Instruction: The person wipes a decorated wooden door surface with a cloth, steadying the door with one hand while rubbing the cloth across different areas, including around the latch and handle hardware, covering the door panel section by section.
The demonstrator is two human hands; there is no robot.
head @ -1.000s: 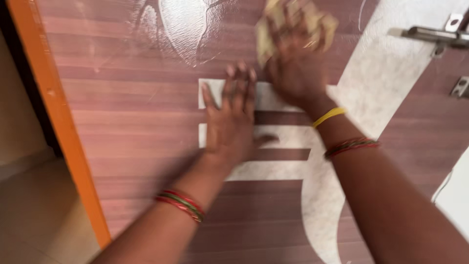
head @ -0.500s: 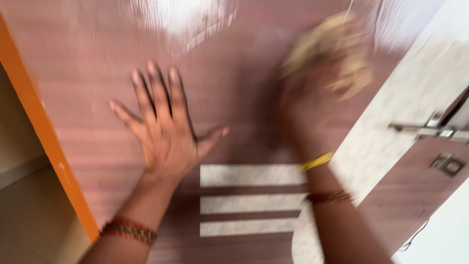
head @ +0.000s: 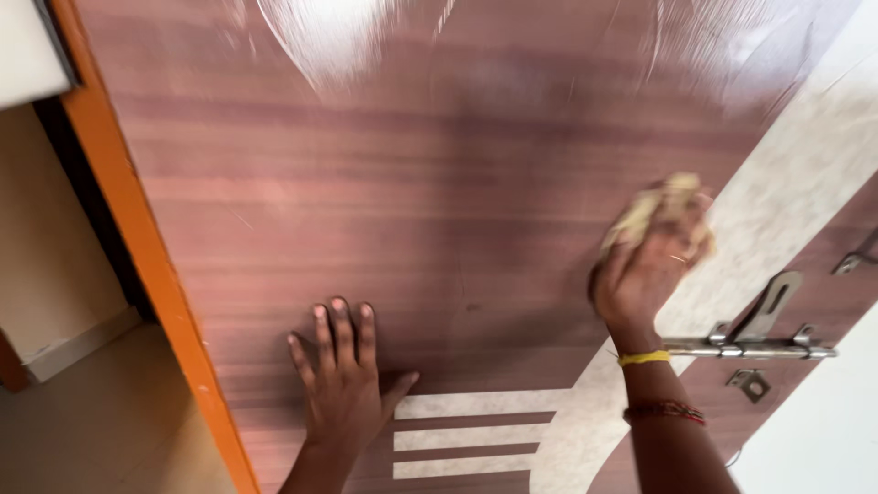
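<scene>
A brown wood-grain door (head: 439, 183) with pale stripes and a pale curved band fills the view. My left hand (head: 343, 380) lies flat on it, fingers spread, just above the pale stripes (head: 471, 434). My right hand (head: 645, 270) is closed on a crumpled yellowish cloth (head: 658, 210) and presses it against the door, near the pale band. Yellow and red bangles sit on my right wrist.
A metal sliding bolt (head: 754, 343) with a raised handle is fixed to the door right of my right wrist. The door's orange edge (head: 151, 265) runs down the left. Beyond it are a cream wall and a pale floor (head: 82, 430). A white wall shows at the lower right.
The view has shifted, so both hands now sit lower in the frame. My right hand with the cloth has moved along the door toward the bolt. My left hand stays flat on the door.
</scene>
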